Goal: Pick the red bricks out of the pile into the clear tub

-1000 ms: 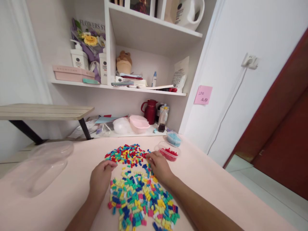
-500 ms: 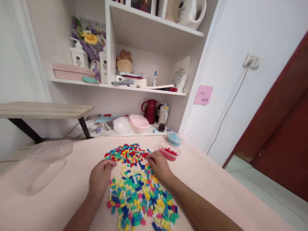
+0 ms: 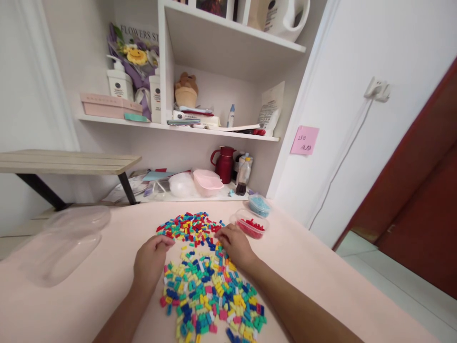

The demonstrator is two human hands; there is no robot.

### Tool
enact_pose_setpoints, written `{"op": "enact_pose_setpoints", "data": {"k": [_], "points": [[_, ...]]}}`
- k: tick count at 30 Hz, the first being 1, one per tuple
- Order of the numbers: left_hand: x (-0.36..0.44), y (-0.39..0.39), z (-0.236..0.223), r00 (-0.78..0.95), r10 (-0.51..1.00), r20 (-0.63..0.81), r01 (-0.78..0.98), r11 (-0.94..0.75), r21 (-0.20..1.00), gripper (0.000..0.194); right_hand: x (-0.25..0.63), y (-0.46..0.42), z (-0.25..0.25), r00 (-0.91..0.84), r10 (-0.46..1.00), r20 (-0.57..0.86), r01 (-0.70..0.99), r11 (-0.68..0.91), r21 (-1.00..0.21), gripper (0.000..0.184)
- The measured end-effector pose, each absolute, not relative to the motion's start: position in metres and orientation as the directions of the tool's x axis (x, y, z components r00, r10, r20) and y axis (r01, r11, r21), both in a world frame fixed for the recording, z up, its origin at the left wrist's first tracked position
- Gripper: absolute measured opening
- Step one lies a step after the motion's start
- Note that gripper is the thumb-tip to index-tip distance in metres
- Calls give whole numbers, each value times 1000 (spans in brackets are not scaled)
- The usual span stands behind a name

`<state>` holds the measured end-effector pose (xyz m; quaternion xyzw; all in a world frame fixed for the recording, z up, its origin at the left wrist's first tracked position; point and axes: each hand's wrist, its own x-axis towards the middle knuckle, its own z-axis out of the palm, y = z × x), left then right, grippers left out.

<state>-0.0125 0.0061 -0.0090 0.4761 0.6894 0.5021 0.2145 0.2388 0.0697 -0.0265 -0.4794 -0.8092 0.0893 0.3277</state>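
Observation:
A wide spread of small coloured bricks (image 3: pixel 207 281) in red, yellow, blue, green and pink covers the pink table (image 3: pixel 321 286). My left hand (image 3: pixel 150 261) rests at the spread's left edge with its fingers curled under; what they hold is hidden. My right hand (image 3: pixel 233 244) lies on the bricks near the far right of the spread, fingers bent down onto them. Just beyond my right hand stands a clear bowl of red bricks (image 3: pixel 250 226), and behind it a bowl of blue bricks (image 3: pixel 259 205).
A large clear plastic tub (image 3: pixel 60 243) lies on the table's left. At the back, under wall shelves, stand a pink lidded box (image 3: pixel 207 182), a red jug (image 3: pixel 224 164) and a bottle (image 3: pixel 243 176). A wooden bench (image 3: pixel 67 162) juts in from the left.
Both hands stay almost where they were on the bricks; the view has shifted slightly.

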Motion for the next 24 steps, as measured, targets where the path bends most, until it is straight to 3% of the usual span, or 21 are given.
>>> {"op": "enact_pose_setpoints", "data": {"k": [5,14,19,24], "points": [[-14,6,-11,-449,875,180,449,47,892,26,240,75,-25,-330,840,430,717,520,-464,19],[-13,6,-10,-445,872,205,484,41,874,27,247,74,-16,-456,794,402,496,602,-626,11],[-13,6,-11,-443,870,216,482,28,876,26,246,70,-18,-434,788,437,532,615,-581,29],[-13,5,-11,-438,872,219,484,23,875,26,243,69,-17,-450,779,437,578,627,-522,25]]}}
